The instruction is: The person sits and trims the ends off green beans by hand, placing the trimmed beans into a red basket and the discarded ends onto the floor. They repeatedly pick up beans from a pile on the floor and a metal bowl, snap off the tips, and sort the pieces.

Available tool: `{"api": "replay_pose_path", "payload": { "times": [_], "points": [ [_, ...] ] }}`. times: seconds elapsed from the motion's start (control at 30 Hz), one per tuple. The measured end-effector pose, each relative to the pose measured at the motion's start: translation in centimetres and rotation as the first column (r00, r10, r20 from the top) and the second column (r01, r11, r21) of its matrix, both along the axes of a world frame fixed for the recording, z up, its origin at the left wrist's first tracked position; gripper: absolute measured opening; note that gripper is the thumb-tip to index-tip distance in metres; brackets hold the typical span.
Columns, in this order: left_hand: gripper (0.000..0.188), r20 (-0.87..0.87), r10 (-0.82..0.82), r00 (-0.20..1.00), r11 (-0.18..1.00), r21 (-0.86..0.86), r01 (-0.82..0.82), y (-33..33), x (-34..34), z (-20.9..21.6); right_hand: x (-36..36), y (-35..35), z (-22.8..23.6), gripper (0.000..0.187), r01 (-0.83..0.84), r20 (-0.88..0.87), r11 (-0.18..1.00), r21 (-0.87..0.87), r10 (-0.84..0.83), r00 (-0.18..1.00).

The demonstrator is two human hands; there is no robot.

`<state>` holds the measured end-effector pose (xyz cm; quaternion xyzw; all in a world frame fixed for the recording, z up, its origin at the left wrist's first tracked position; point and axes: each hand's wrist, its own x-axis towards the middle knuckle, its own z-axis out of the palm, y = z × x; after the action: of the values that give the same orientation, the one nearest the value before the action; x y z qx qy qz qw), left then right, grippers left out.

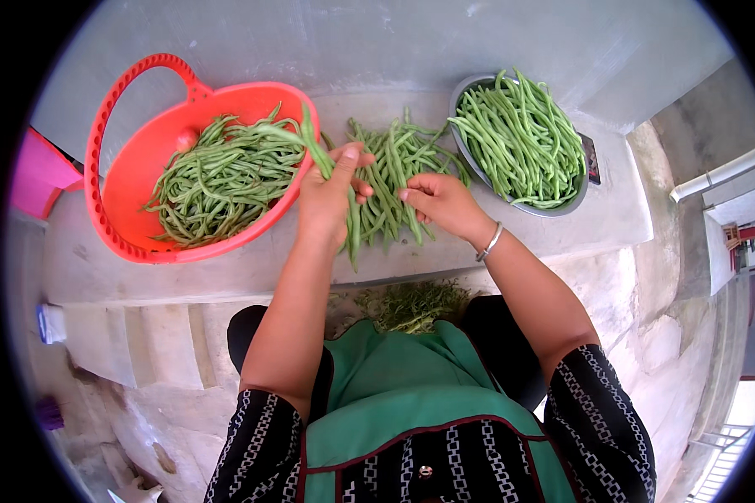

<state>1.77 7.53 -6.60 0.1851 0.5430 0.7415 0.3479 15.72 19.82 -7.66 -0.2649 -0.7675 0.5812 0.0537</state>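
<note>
Several long green beans (316, 151) stick out of my left hand (329, 191), its fingers closed round them near the red basket's rim. To its right, my right hand (445, 201) has thumb and forefinger pinched together, and whatever is between the tips is too small to make out. Behind and between both hands lies a loose pile of green beans (386, 159) on the grey ledge. The red plastic basket (126, 220) at the left holds many more beans. A grey metal bowl (554, 210) at the right is heaped with long, neatly laid beans.
A dark phone-like object (591, 159) lies beside the bowl. The concrete ledge (252, 264) runs along a grey wall (377, 46). Below it, between my knees, is a heap of green scraps (419, 303). The basket's tall handle (95, 142) stands up at the left.
</note>
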Motion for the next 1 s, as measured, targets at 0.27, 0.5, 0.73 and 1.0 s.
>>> {"api": "replay_pose_path", "payload": {
  "times": [0.27,0.5,0.73,1.0],
  "points": [
    [0.027,0.282,-0.269,0.921,0.959,-0.013,0.284,3.6,1.5,-1.4,0.6,4.2,1.4,0.025,0.089,-0.132,0.991,0.101,-0.075,0.988],
    [0.03,0.398,-0.541,0.741,0.841,0.248,0.481,15.8,7.0,2.6,6.4,10.9,6.2,0.021,0.434,-0.268,0.886,0.163,-0.384,0.884],
    [0.029,0.422,-0.705,0.57,0.709,0.401,0.58,28.0,19.6,3.2,18.3,24.9,5.8,0.028,0.808,-0.289,0.561,0.178,-0.756,0.588],
    [0.035,0.521,-0.741,0.423,0.65,0.4,0.647,32.1,23.4,0.4,23.8,35.7,-5.5,0.032,0.873,-0.16,0.479,0.089,-0.858,0.487]
  ]
}}
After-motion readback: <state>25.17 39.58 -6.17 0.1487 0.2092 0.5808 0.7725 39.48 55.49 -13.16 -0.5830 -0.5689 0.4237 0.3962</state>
